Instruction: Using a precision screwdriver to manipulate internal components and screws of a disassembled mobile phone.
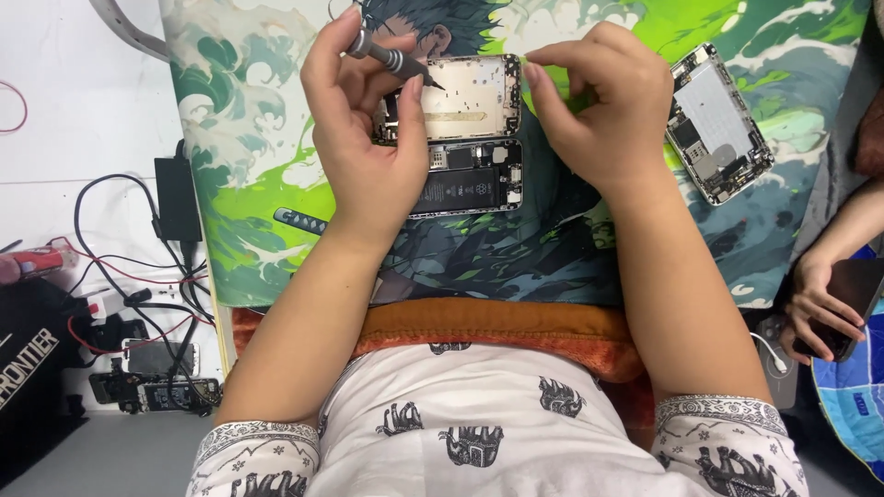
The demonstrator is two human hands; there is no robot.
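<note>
My left hand point(359, 120) grips a slim grey screwdriver point(391, 60), its tip resting on the inside of an opened phone housing point(470, 97). That gold-toned housing lies on a green and white illustrated mat point(258, 175). Just below it sits a second opened phone point(470, 179) showing a black battery. My right hand point(603, 106) rests at the housing's right edge, fingers curled and pinched together against it.
A third opened phone point(718, 124) lies on the mat at the right. Another person's hand point(815, 308) holds a dark phone at the far right. At the left are a black power adapter point(177, 198), tangled cables point(138, 304) and small phone parts point(157, 387).
</note>
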